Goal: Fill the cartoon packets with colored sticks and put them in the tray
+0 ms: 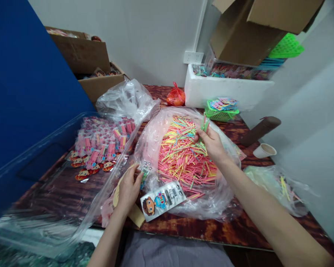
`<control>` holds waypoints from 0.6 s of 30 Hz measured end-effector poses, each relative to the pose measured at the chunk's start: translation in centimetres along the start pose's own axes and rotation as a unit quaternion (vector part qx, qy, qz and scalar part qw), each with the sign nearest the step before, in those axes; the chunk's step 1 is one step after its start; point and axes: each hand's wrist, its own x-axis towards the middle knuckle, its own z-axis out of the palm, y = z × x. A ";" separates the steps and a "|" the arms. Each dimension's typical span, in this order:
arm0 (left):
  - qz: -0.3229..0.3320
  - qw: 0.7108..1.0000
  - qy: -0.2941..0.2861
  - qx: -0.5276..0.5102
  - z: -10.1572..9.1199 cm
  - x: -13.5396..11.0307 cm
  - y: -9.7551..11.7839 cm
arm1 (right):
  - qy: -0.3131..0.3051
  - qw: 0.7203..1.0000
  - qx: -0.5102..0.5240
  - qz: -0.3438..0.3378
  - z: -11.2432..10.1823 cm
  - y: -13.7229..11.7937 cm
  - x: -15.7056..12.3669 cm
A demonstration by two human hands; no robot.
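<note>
Sticks (183, 155), pink, yellow and green, filled a clear bag (211, 200) on the surface (183, 228). The right hand (213, 144) had its grip clenched on green sticks (204, 123) above the far side of the pile. The left hand (128, 189) grasped a small packet (145, 172) near a cartoon-face card (163, 200) with a barcode and unreadable lettering.

White foam box (228, 94) at back, green basket (221, 115) of cards (224, 104) before it, red bag (176, 97) alongside, paper cup (264, 150) at right

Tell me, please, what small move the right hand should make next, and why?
Probably carry the green sticks over to the left hand and slip them into the small packet it holds. The right hand has them pinched above the stick pile, while the packet sits near the front edge of the table, apart from them.
</note>
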 end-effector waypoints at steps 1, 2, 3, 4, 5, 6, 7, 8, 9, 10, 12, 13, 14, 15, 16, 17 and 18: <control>0.003 1.000 0.002 0.010 -0.2 0.0 0.2 | 0.006 0.999 0.032 0.018 -0.3 -0.1 -0.8; 0.010 1.000 0.007 0.024 -0.4 0.0 0.4 | 0.009 0.998 0.055 0.034 -0.5 -0.2 -1.9; 0.020 0.999 0.017 0.040 -0.6 0.0 0.8 | 0.008 0.996 0.069 0.050 -0.8 -0.1 -3.1; 0.031 0.997 0.031 0.056 -0.9 0.0 1.2 | 0.003 0.995 0.078 0.067 -1.0 0.2 -4.5; 0.044 0.996 0.045 0.070 -1.1 0.0 1.7 | -0.004 0.993 0.081 0.086 -1.2 0.6 -6.1; 0.055 0.994 0.057 0.078 -1.3 -0.1 2.4 | -0.014 0.991 0.077 0.106 -1.2 1.1 -7.8; 0.065 0.993 0.061 0.077 -1.5 -0.3 3.2 | -0.017 0.989 0.071 0.130 -1.1 1.8 -9.5; 0.071 0.994 0.059 0.066 -1.5 -0.5 4.0 | -0.014 0.986 0.065 0.155 -0.9 2.6 -11.3; 0.075 0.995 0.047 0.046 -1.3 -0.8 5.0 | -0.011 0.983 0.060 0.175 -0.5 3.4 -13.0; 0.077 0.996 0.026 0.018 -1.0 -1.3 6.0 | -0.010 0.981 0.057 0.187 -0.1 4.2 -14.5; 0.080 0.995 -0.038 -0.054 0.3 -2.2 8.1 | -0.012 0.977 0.055 0.208 1.0 5.5 -16.8; 0.088 0.989 -0.076 -0.093 1.3 -2.7 9.2 | -0.013 0.975 0.059 0.212 1.5 5.8 -17.5; 0.095 0.982 -0.107 -0.127 2.3 -3.1 10.1 | -0.012 0.975 0.065 0.214 2.0 6.0 -17.9; 0.097 0.975 -0.127 -0.157 3.3 -3.5 11.0 | -0.011 0.974 0.072 0.212 2.4 6.0 -18.1; 0.095 0.969 -0.136 -0.184 4.3 -3.8 11.7 | -0.013 0.975 0.079 0.209 2.7 5.9 -18.0; 0.086 0.964 -0.139 -0.211 5.2 -4.0 12.3 | -0.016 0.975 0.084 0.203 2.9 5.8 -17.8; 0.074 0.959 -0.136 -0.236 5.9 -4.2 12.8 | -0.021 0.977 0.084 0.196 2.9 5.6 -17.5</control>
